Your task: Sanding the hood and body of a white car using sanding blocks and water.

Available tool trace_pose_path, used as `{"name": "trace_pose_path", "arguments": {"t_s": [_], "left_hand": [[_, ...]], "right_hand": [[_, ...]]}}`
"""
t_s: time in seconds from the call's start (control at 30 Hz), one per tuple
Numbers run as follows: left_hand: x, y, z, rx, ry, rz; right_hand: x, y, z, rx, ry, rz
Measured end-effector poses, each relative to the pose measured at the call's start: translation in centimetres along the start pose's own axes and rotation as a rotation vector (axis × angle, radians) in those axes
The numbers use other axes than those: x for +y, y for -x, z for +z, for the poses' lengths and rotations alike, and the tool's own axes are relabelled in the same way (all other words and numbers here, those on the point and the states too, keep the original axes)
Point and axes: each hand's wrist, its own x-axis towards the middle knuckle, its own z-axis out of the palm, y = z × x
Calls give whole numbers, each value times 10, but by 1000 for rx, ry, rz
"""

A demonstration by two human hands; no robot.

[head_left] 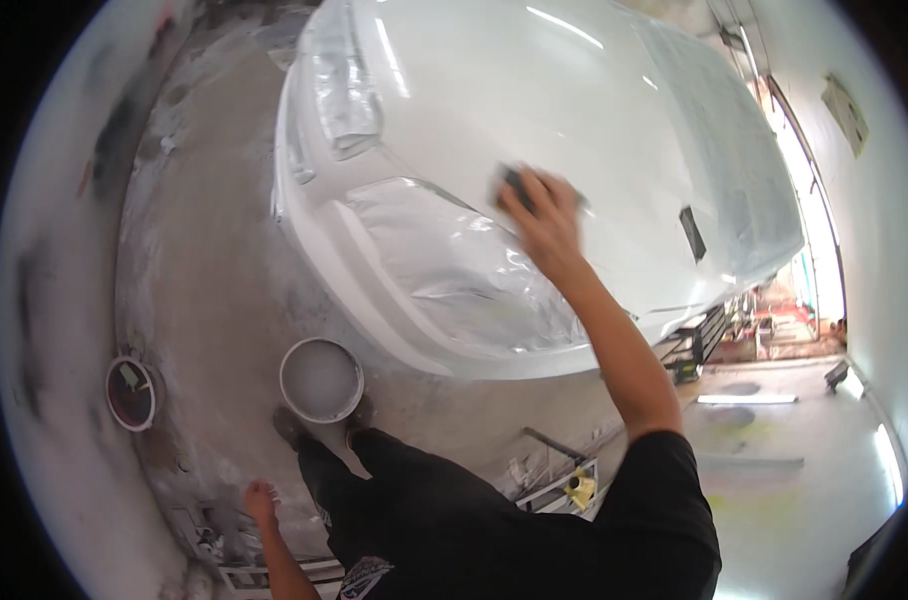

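My right hand (546, 215) is closed around a dark sanding block (514, 186), pressed to the white hood (464, 90) of a car. Motion smears the hand and block a little. Beneath my wrist, wrinkled clear film covers the headlight area (444, 245). To the right of the hand, a small dark rectangular piece (692, 233) lies on the white surface. My left hand (262, 497) hangs low at the left, away from the car, its fingers loosely curled in with nothing showing in them.
A bucket of cloudy grey liquid (322, 380) stands by my feet. Another bucket (132, 393), with dark contents and a greenish piece on it, is against the left wall (64, 250). A metal frame holding a yellow roll (580, 490) stands beside me. Film covers the car's far right side.
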Motion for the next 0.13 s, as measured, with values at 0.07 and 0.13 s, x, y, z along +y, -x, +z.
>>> {"name": "trace_pose_path", "arguments": {"t_s": [0.07,0.13], "left_hand": [[17,-3,24,-68,-84,18],[33,-9,30,-151,-125,87]], "right_hand": [[-8,-54,41,-4,50,-4],[-23,-79,51,-77,-16,30]]}}
